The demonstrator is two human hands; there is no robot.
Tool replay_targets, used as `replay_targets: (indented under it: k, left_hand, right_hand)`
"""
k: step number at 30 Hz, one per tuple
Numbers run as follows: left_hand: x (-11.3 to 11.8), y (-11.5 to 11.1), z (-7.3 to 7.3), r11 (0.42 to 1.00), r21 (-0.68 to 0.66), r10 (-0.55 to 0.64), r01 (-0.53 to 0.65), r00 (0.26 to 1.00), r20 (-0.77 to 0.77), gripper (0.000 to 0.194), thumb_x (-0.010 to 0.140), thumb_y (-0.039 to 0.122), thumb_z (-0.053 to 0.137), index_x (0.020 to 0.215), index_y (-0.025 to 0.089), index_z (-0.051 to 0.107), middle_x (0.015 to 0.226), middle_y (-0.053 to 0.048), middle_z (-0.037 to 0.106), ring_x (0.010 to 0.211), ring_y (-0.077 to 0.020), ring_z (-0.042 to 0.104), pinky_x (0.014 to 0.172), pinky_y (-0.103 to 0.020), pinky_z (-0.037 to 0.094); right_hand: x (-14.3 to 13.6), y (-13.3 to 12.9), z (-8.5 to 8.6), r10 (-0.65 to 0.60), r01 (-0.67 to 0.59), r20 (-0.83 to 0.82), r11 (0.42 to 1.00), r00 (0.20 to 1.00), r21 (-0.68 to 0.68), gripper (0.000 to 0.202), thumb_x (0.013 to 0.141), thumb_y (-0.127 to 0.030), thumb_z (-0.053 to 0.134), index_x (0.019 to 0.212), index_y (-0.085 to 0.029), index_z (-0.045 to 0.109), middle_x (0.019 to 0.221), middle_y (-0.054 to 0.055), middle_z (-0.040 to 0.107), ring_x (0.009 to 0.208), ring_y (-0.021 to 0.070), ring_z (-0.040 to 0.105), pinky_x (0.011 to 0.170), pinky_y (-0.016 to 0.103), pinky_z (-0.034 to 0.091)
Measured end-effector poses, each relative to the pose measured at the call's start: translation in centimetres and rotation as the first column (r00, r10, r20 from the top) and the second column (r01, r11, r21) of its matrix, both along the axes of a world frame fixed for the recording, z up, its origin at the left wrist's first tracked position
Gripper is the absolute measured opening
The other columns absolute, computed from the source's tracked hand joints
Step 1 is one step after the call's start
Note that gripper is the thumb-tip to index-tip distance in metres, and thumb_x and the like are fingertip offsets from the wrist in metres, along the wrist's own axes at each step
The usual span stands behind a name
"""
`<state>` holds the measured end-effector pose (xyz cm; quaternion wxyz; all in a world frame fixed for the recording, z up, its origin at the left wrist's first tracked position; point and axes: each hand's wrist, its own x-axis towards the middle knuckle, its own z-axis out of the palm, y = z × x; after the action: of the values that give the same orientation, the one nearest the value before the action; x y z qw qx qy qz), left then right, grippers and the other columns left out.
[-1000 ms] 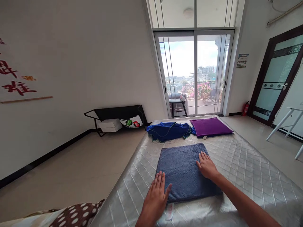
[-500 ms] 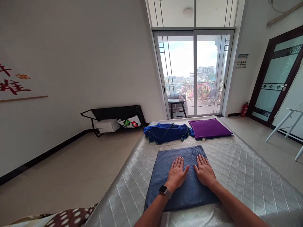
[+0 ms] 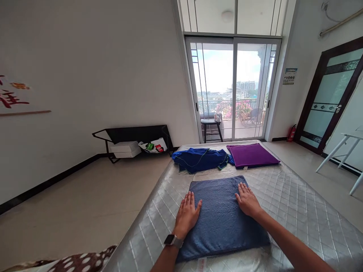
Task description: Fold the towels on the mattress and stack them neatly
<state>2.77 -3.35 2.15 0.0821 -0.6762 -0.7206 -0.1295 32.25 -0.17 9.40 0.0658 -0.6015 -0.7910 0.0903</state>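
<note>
A folded blue-grey towel (image 3: 219,215) lies flat on the silvery quilted mattress (image 3: 286,204) in front of me. My left hand (image 3: 187,214) rests on the towel's left edge, fingers stretched out and palm down, a watch (image 3: 173,240) on its wrist. Over by the right edge, my right hand (image 3: 247,199) also lies flat with its fingers extended. Neither hand grips anything. Beyond the towel are a crumpled blue cloth (image 3: 200,158) with green edging and a neatly folded purple cloth (image 3: 252,155).
A low black rack (image 3: 136,136) holding white boxes (image 3: 124,148) and a printed bag (image 3: 154,146) stands by the left wall. Brown dotted fabric (image 3: 82,261) shows at the lower left. A white stool (image 3: 340,149) and a fire extinguisher (image 3: 291,133) are on the right.
My left hand has slid left from the towel's middle to its left edge. My right hand has shifted slightly right, towards the right edge. The towel stays in place.
</note>
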Motion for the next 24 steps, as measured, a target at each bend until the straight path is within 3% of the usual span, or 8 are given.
replay_targets:
  k: [4,8,14,18,21,24]
  left_hand:
    - [-0.2,0.2,-0.3,1.0,-0.007,-0.009,0.009,1.0,0.001,0.071,0.098,0.049,0.026,0.146,-0.001,0.041,0.154,-0.024,0.041,0.146,-0.032,0.034,0.118,-0.047,0.03]
    - [-0.3,0.3,-0.7,1.0,-0.023,0.003,-0.003,1.0,-0.015,0.072,0.099,0.05,0.025,0.148,0.0,0.04,0.155,-0.022,0.039,0.145,-0.0308,0.035,0.118,-0.046,0.03]
    - [-1.5,0.4,-0.7,0.994,-0.105,-0.035,0.03,0.998,-0.049,0.071,0.099,0.053,0.026,0.148,0.004,0.042,0.155,-0.021,0.04,0.144,-0.0306,0.037,0.118,-0.046,0.032]
    - [-2.2,0.6,0.4,0.986,-0.128,-0.115,0.106,0.991,-0.068,0.066,0.1,0.05,0.025,0.147,0.009,0.045,0.152,-0.021,0.045,0.143,-0.0321,0.039,0.115,-0.049,0.035]
    - [0.3,1.6,2.0,0.985,-0.087,-0.154,0.147,0.984,-0.084,0.066,0.101,0.051,0.023,0.147,0.009,0.046,0.152,-0.02,0.046,0.143,-0.0324,0.04,0.115,-0.05,0.035]
    - [5.6,3.8,3.6,0.956,-0.063,-0.291,0.288,0.956,-0.046,0.06,0.102,0.051,0.026,0.146,0.016,0.048,0.152,-0.015,0.048,0.142,-0.0293,0.041,0.115,-0.047,0.037]
  right_hand:
    - [-0.7,3.4,1.1,0.035,-0.035,0.003,0.999,0.999,0.001,0.066,0.101,-0.04,0.022,0.155,-0.003,0.027,0.161,0.015,0.026,0.151,0.0225,0.018,0.122,0.039,0.017]
    - [-0.9,5.7,0.4,-0.018,0.018,0.037,1.0,0.999,0.003,0.065,0.101,-0.041,0.023,0.154,-0.005,0.032,0.161,0.015,0.029,0.15,0.0227,0.021,0.122,0.037,0.016]
    - [-0.7,6.1,-1.1,-0.021,0.02,0.02,0.998,1.0,0.056,0.063,0.103,-0.04,0.024,0.154,-0.005,0.031,0.161,0.015,0.028,0.15,0.0223,0.021,0.122,0.037,0.017]
    - [-0.8,6.2,-1.3,-0.035,0.035,0.005,0.998,0.999,0.046,0.063,0.103,-0.039,0.025,0.154,-0.004,0.03,0.161,0.016,0.028,0.15,0.023,0.02,0.122,0.037,0.017]
    - [-0.8,6.3,-1.6,-0.032,0.032,-0.01,0.998,0.999,0.057,0.063,0.102,-0.04,0.025,0.154,-0.004,0.03,0.162,0.016,0.027,0.15,0.023,0.021,0.122,0.038,0.017]
    - [-0.8,6.5,-2.0,-0.021,0.022,-0.016,0.996,1.0,0.082,0.063,0.102,-0.039,0.026,0.154,-0.004,0.031,0.161,0.017,0.028,0.15,0.0237,0.021,0.121,0.04,0.018]
